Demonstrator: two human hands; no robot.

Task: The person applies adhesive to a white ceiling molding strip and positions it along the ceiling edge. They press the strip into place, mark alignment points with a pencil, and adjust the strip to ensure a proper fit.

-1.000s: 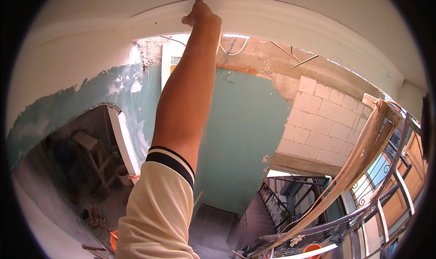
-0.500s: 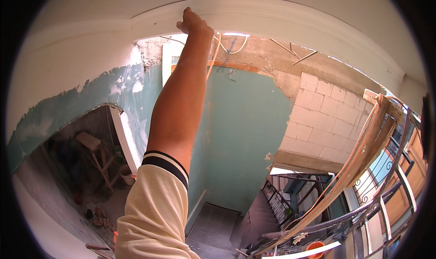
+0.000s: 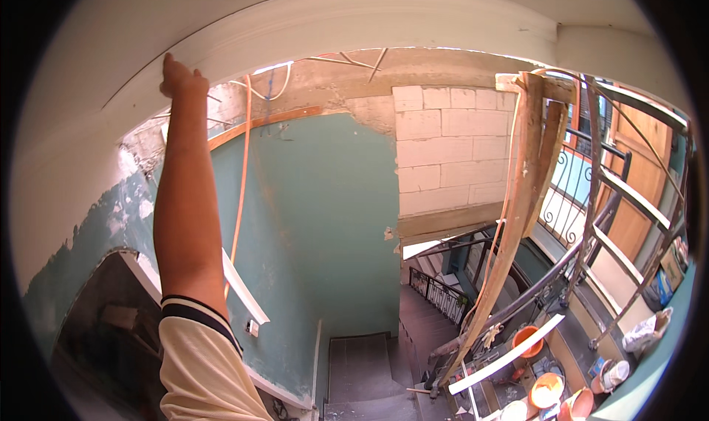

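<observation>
My left hand (image 3: 182,80) is raised at the upper left on a cream-sleeved arm. A finger reaches up to the long white ceiling moulding (image 3: 354,18), at or very near a thin dark line along it; contact is hard to make out. Its fingers are apart, some bent, with nothing visibly held. Below and behind the arm are a patchy white-and-teal wall (image 3: 109,207) and an orange hose (image 3: 244,170) hanging down. My right hand is out of frame.
A teal wall (image 3: 332,221) drops to a tiled landing (image 3: 362,358) and stairs (image 3: 436,306). At the right stand tall wooden planks (image 3: 526,162), bent metal scaffolding (image 3: 631,188) and a railing (image 3: 561,196). Orange buckets (image 3: 527,342) and a white strip (image 3: 502,354) sit low right.
The view has swung right, showing more of the scaffolding and buckets. My left arm now lies farther left in frame, with the hand lower, still up by the moulding.
</observation>
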